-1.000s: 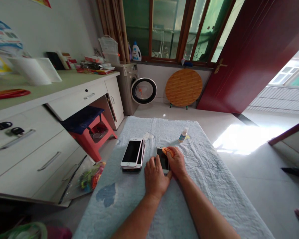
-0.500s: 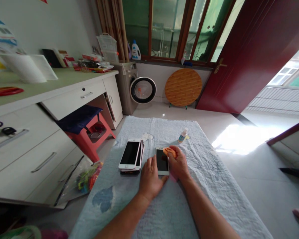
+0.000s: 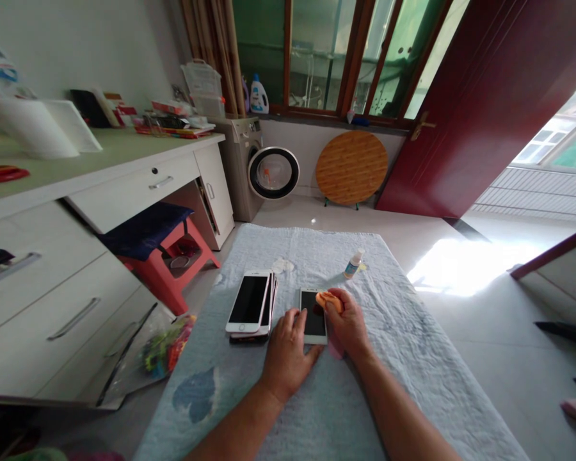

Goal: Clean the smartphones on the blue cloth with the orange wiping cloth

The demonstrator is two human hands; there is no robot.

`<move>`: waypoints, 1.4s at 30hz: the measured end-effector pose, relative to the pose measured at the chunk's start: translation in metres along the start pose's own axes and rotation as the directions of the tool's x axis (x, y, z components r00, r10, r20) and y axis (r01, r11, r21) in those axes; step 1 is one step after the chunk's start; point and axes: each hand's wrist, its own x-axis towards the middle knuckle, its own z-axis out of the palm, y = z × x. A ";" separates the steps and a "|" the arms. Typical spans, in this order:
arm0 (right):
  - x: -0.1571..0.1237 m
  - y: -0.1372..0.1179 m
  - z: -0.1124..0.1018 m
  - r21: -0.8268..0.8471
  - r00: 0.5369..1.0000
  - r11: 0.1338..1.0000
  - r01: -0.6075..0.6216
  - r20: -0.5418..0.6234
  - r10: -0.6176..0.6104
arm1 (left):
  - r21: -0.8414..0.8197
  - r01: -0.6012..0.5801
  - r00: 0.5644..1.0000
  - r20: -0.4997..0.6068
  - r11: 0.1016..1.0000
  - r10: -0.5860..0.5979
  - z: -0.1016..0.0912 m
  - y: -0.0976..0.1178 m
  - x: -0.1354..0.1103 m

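A white smartphone with a dark screen lies face up on the cloth-covered table. My left hand holds it steady, fingers along its left edge with a fingertip over the screen, thumb by the bottom edge. Folded into a small wad, an orange cloth is pinched in my right hand and rests against the screen's upper right part. Something pink, partly hidden, shows under my right hand. To the left lies a stack of several phones, a white one on top. A small spray bottle stands upright behind my right hand.
A pale blue cloth covers the table. Left of it are a red stool, white drawers and a plastic bag. Beyond stand a washing machine with its door open and a round wooden tabletop.
The orange cloth in my right hand has shifted slightly down the screen. One left fingertip now reaches over the screen. The camera view has moved a little.
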 end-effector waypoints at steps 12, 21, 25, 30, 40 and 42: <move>-0.001 -0.020 0.002 -0.116 0.929 0.955 0.275 0.289 -0.232 | -0.039 -0.059 0.997 -0.057 0.997 0.057 0.003 -0.001 0.003; 0.003 -0.009 0.003 -0.189 0.944 0.942 0.276 0.237 -0.229 | 0.031 -0.024 1.000 -0.008 0.999 0.024 0.000 0.001 0.005; 0.006 0.001 0.005 -0.267 0.989 0.952 0.147 0.048 -0.139 | 0.112 -0.068 0.996 0.072 0.991 0.060 -0.006 0.009 0.005; 0.007 -0.002 0.005 -0.244 0.993 0.964 0.110 -0.013 -0.117 | 0.194 -0.124 0.990 0.093 0.973 0.107 -0.005 0.010 0.006; 0.008 0.000 0.001 -0.222 0.978 0.953 0.207 0.061 -0.199 | 0.133 -0.160 0.986 0.078 0.978 0.150 -0.006 0.009 0.006; 0.009 -0.001 0.000 -0.238 0.977 0.948 0.212 0.053 -0.205 | 0.118 -0.172 0.983 0.080 0.978 0.163 -0.005 0.009 0.007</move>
